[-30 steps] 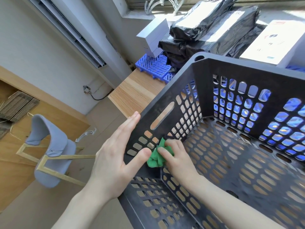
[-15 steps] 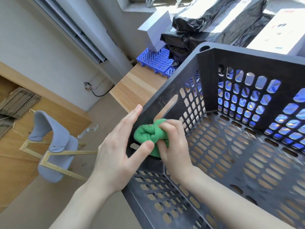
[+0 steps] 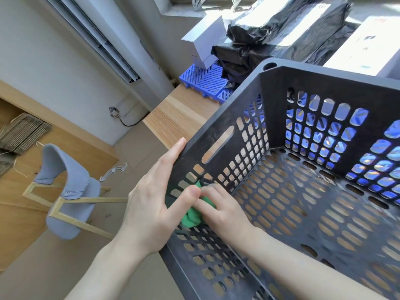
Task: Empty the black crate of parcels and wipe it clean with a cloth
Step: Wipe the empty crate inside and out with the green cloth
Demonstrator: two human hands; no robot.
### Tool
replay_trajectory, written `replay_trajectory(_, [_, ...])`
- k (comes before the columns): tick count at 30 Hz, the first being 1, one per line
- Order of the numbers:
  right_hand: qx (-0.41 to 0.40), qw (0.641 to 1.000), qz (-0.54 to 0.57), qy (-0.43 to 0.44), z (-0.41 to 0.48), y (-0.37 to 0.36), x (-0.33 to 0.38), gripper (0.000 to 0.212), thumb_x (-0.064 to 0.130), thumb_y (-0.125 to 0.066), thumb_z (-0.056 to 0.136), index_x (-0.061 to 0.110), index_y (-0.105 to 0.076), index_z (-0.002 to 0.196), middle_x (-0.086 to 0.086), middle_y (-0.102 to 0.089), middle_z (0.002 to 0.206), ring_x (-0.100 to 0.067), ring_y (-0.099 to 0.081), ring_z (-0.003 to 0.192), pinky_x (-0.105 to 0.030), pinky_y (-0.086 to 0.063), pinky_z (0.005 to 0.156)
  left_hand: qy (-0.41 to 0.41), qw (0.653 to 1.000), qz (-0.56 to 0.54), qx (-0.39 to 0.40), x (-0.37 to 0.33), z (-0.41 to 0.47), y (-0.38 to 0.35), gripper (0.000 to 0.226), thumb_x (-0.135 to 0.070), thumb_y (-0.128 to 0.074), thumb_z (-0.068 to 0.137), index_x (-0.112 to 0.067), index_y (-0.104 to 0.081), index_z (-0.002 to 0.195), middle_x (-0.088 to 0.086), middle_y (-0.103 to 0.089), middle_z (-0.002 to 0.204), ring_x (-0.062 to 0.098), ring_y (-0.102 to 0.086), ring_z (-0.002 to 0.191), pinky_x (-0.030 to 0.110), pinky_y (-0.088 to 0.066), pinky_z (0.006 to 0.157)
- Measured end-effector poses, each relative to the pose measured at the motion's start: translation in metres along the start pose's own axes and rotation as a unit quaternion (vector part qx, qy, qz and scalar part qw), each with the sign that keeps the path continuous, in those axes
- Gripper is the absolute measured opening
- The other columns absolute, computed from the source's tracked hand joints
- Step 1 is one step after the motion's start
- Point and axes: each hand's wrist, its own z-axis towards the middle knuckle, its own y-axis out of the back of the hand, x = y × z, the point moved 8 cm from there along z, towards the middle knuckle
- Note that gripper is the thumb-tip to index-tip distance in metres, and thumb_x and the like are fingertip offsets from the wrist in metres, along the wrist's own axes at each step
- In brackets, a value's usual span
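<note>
The black crate [image 3: 227,118] stands on the wooden table [image 3: 179,115], and I see no parcels inside it. My left hand [image 3: 151,204] holds its left wall, fingers flat along the outside and thumb hooked over the rim. My right hand [image 3: 223,213] is inside the crate, gripping a bunched green cloth [image 3: 191,217]. The cloth is pressed against the bottom of the left wall, near the front corner. Black-wrapped parcels [image 3: 270,35] lie stacked behind the crate.
White boxes [image 3: 203,44] and a larger white box [image 3: 363,46] sit beside the parcels, on blue grid mats [image 3: 201,79]. A grey chair with a wooden frame [image 3: 67,191] stands on the floor to the left of the table.
My right hand has dragged the cloth down the left wall, from beside the handle slot to the bottom edge. My left hand keeps its hold on the wall.
</note>
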Motion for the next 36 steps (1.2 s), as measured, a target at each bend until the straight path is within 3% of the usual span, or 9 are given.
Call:
replay_trajectory(4, [0.189, 0.980, -0.060, -0.013, -0.058, -0.033, -0.037, 0.025, -0.001, -0.063, 0.079, 0.011, -0.059, 0.101, -0.005, -0.054, 0.098, -0.023, -0.047, 0.086, -0.034, -0.051, 0.068, 0.001, 1.000, -0.006, -0.001, 0.000, 0.000, 0.001, 0.067, -0.061, -0.038, 0.087, -0.042, -0.025, 0.150, -0.027, -0.034, 0.150, -0.002, -0.031, 0.140, 0.048, -0.036, 0.111])
replay_trajectory(6, [0.211, 0.975, -0.054, -0.053, -0.063, -0.037, -0.046, 0.025, 0.003, -0.054, 0.078, 0.012, -0.058, 0.101, -0.004, -0.052, 0.097, -0.021, -0.046, 0.084, -0.034, -0.051, 0.065, 0.001, 1.000, -0.014, -0.001, 0.000, 0.000, 0.000, 0.068, -0.065, -0.036, 0.087, -0.041, -0.026, 0.150, -0.027, -0.034, 0.151, -0.001, -0.031, 0.140, 0.049, -0.035, 0.111])
replay_trajectory(9, [0.179, 0.978, 0.012, -0.102, -0.046, -0.030, -0.034, 0.028, 0.002, -0.043, 0.078, 0.009, -0.052, 0.104, -0.007, -0.051, 0.097, -0.024, -0.051, 0.082, -0.036, -0.051, 0.064, 0.004, 1.000, -0.021, 0.002, 0.001, 0.000, 0.000, 0.070, -0.071, -0.032, 0.087, -0.041, -0.025, 0.150, -0.026, -0.035, 0.151, 0.000, -0.032, 0.140, 0.050, -0.035, 0.111])
replay_trajectory(17, [-0.075, 0.980, 0.143, -0.114, 0.042, 0.023, 0.031, 0.026, -0.008, -0.062, 0.081, 0.003, -0.056, 0.104, -0.014, -0.054, 0.094, -0.027, -0.053, 0.083, -0.025, -0.044, 0.076, -0.006, 1.000, -0.030, 0.002, 0.000, 0.001, 0.000, 0.068, -0.061, -0.036, 0.089, -0.038, -0.024, 0.151, -0.022, -0.033, 0.153, 0.002, -0.030, 0.142, 0.049, -0.035, 0.111])
replay_trajectory(21, [-0.101, 0.982, 0.132, -0.091, 0.054, 0.028, 0.042, 0.014, -0.008, -0.065, 0.083, -0.004, -0.067, 0.097, -0.013, -0.054, 0.095, -0.027, -0.054, 0.083, -0.023, -0.043, 0.076, -0.003, 0.999, -0.039, -0.004, 0.000, 0.001, 0.001, 0.070, -0.060, -0.038, 0.087, -0.036, -0.025, 0.151, -0.020, -0.036, 0.152, 0.002, -0.033, 0.141, 0.047, -0.036, 0.111])
replay_trajectory(24, [-0.039, 0.990, 0.103, -0.084, 0.027, 0.012, 0.025, 0.017, 0.002, -0.052, 0.093, 0.003, -0.065, 0.103, -0.012, -0.057, 0.096, -0.027, -0.055, 0.083, -0.027, -0.046, 0.073, -0.003, 1.000, -0.031, -0.002, -0.001, 0.001, 0.001, 0.070, -0.061, -0.038, 0.087, -0.038, -0.024, 0.151, -0.022, -0.035, 0.152, 0.001, -0.032, 0.141, 0.046, -0.035, 0.111])
replay_trajectory(30, [0.259, 0.956, -0.024, -0.137, -0.073, -0.041, -0.050, 0.022, 0.019, -0.050, 0.084, 0.015, -0.065, 0.098, -0.001, -0.053, 0.095, -0.023, -0.058, 0.080, -0.033, -0.052, 0.054, 0.005, 0.999, -0.032, 0.003, -0.001, 0.000, 0.000, 0.070, -0.066, -0.038, 0.086, -0.041, -0.023, 0.151, -0.024, -0.034, 0.152, 0.001, -0.032, 0.141, 0.049, -0.036, 0.110])
replay_trajectory(33, [0.279, 0.952, -0.048, -0.119, -0.069, -0.046, -0.052, 0.019, 0.017, -0.051, 0.081, 0.014, -0.065, 0.092, -0.002, -0.056, 0.089, -0.022, -0.058, 0.079, -0.033, -0.052, 0.053, 0.008, 1.000, -0.030, 0.002, 0.000, 0.001, 0.001, 0.070, -0.065, -0.039, 0.086, -0.043, -0.024, 0.150, -0.025, -0.034, 0.151, 0.000, -0.033, 0.140, 0.050, -0.036, 0.110])
replay_trajectory(36, [0.212, 0.972, -0.021, -0.100, -0.050, -0.032, -0.038, 0.020, 0.017, -0.048, 0.088, 0.010, -0.063, 0.100, -0.004, -0.058, 0.094, -0.022, -0.057, 0.081, -0.031, -0.052, 0.062, 0.012, 0.999, -0.031, 0.005, 0.001, 0.000, 0.000, 0.070, -0.066, -0.039, 0.086, -0.043, -0.024, 0.150, -0.025, -0.035, 0.151, 0.001, -0.034, 0.140, 0.051, -0.037, 0.109])
